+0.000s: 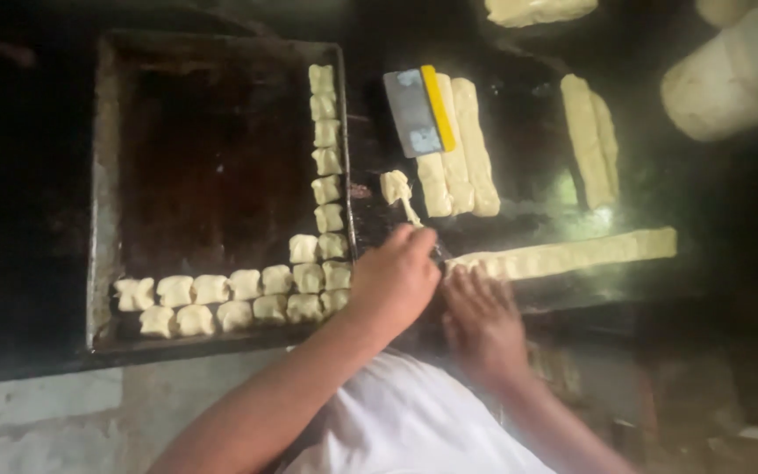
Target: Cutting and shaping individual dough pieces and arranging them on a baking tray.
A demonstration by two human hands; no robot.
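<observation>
My left hand [394,274] pinches a small piece of dough [396,187] that stretches up from its fingertips, just right of the dark baking tray [107,184]. My right hand [482,318] lies flat with fingers apart at the near end of a long dough strip [572,254] on the dark worktop. Cut dough pieces [326,158] line the tray's right side, and two rows of them [221,300] run along its near edge.
A metal scraper with a yellow handle [418,110] rests on three dough strips [462,145]. Two more strips [591,139] lie to the right. Large pale dough lumps sit at the top right [734,75] and top edge [537,9]. The tray's middle [212,167] is bare.
</observation>
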